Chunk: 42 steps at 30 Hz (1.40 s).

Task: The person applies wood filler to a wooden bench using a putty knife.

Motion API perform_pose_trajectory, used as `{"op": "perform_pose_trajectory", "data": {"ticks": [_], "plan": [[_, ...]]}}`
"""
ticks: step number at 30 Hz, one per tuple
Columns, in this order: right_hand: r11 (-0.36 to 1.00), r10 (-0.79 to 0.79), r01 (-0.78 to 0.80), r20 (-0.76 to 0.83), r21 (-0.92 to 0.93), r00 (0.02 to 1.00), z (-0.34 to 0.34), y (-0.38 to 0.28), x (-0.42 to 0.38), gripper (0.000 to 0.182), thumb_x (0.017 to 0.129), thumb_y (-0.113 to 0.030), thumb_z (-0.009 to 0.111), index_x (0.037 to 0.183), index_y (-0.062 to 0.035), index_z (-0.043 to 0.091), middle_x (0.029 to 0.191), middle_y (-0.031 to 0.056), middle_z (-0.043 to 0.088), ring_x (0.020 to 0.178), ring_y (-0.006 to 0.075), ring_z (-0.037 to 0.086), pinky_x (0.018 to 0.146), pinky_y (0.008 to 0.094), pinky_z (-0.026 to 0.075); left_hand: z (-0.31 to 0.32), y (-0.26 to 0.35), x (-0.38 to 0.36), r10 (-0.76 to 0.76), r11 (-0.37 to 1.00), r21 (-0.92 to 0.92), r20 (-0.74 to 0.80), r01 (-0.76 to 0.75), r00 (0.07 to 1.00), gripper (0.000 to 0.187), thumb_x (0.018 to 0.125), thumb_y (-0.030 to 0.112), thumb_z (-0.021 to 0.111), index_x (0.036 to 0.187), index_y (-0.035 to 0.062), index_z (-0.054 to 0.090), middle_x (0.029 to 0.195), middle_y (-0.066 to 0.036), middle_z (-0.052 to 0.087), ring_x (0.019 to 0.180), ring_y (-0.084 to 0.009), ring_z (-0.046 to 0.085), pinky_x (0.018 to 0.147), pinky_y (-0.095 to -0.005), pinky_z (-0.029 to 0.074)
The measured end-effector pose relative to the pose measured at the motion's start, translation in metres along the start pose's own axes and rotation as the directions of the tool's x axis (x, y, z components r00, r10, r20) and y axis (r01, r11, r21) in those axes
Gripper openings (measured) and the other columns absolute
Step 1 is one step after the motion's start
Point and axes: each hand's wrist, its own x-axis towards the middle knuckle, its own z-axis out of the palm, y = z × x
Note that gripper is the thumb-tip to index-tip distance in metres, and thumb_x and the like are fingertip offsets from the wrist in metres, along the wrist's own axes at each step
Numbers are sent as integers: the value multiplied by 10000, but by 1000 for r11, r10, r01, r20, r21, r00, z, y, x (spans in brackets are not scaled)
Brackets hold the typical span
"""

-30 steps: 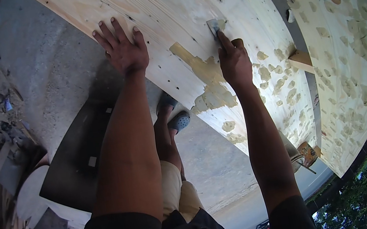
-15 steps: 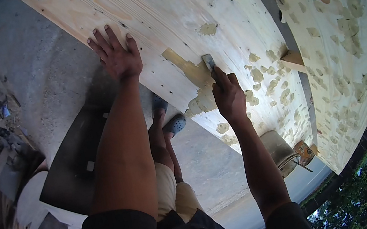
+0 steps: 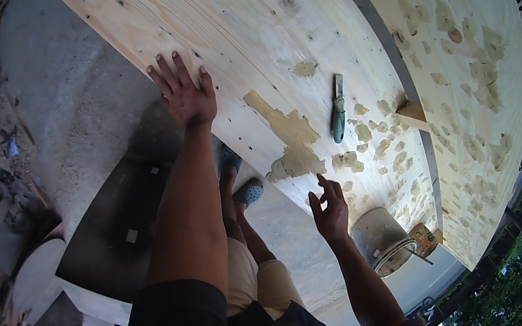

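My left hand (image 3: 188,95) lies flat on the near edge of a pale wooden panel (image 3: 241,48), fingers spread. Off the panel's lower edge, my right hand (image 3: 332,210) is empty, its fingers apart and partly curled. A putty knife (image 3: 338,109) with a green handle rests on the wood above it, blade pointing away from me. Between my hands a broad smear of tan filler (image 3: 285,132) covers the surface. Many smaller filler patches (image 3: 389,147) dot the panel to the right of the knife.
A second patched panel (image 3: 468,70) lies beyond a gap, with a wooden block (image 3: 412,115) bridging it. Below the panel's right end stand a bucket (image 3: 378,233) and a rusty can (image 3: 422,239). A black chair (image 3: 119,230) is at my left, with scrap wood farther left.
My right hand has let go of the putty knife, now lying on the panel, and drawn back toward me. The left hand stays flat on the wood; the view has shifted slightly.
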Motion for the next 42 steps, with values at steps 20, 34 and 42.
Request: {"op": "perform_pose_trajectory", "data": {"ticks": [20, 34, 42], "plan": [[986, -168, 161, 298, 46, 940, -71, 134, -266, 310, 836, -235, 701, 1078, -42, 708, 901, 182, 705, 843, 335, 697, 743, 407, 536, -227, -12, -137, 15, 951, -286, 430, 120, 903, 641, 935, 454, 533, 1429, 58, 434, 1474, -155, 433, 1352, -362, 404, 1123, -433, 339], [872, -194, 390, 523, -295, 830, -120, 221, -196, 372, 809, -343, 664, 1082, -95, 711, 991, 221, 703, 958, 393, 680, 802, 484, 535, -359, -223, -443, -625, 776, -16, 110, 630, 773, 622, 1002, 464, 341, 1537, 155, 268, 1622, -128, 142, 1486, -380, 112, 1161, -615, 129], [822, -122, 359, 479, -443, 869, -110, 142, -192, 268, 827, -233, 653, 1001, -46, 736, 1025, 162, 720, 952, 316, 690, 865, 396, 526, -337, -235, -450, -642, 767, 22, 43, 641, 766, 702, 984, 548, 309, 1562, 170, 186, 1634, -128, 58, 1495, -392, 2, 1114, -704, -17]]}}
